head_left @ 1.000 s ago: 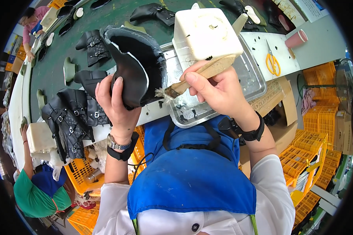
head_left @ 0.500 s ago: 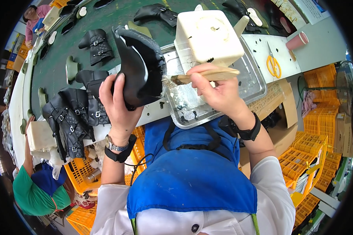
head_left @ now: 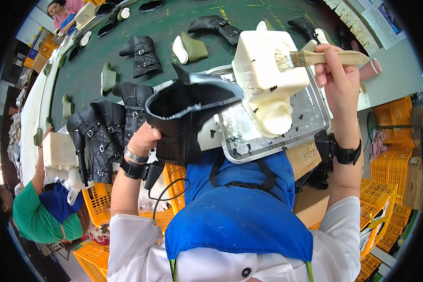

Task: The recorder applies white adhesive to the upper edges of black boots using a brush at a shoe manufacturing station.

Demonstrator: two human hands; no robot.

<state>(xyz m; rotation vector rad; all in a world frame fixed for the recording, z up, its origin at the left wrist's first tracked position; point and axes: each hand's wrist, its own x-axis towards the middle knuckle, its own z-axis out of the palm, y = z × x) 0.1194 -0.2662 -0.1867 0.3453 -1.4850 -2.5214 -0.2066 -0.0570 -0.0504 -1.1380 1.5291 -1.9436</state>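
My left hand (head_left: 144, 140) grips a black boot upper (head_left: 185, 134) from its left side. The upper's wide opening faces up, with a pale, whitish band along its rim. My right hand (head_left: 336, 77) is closed around the wooden handle of a flat brush (head_left: 310, 58), raised at the right. Its pale bristles are over the side of a cream plastic container (head_left: 261, 51); whether they touch it I cannot tell. The container lies in a metal tray (head_left: 254, 155) smeared with white and dotted with black scraps. A round, whitish mouth shows at the container's near end.
Black buckled boot uppers (head_left: 101, 136) are bunched left of my left hand. Another upper (head_left: 142, 56) and olive boot pieces (head_left: 195, 47) lie on the green conveyor belt (head_left: 174, 28). A pink cup (head_left: 369, 69) is at right, above orange crates (head_left: 390, 155). Co-workers sit at left, one in green (head_left: 44, 211).
The brush has left the upper's edge and moved right and up to the container. The upper has turned, its opening now facing up. The whole view has shifted slightly.
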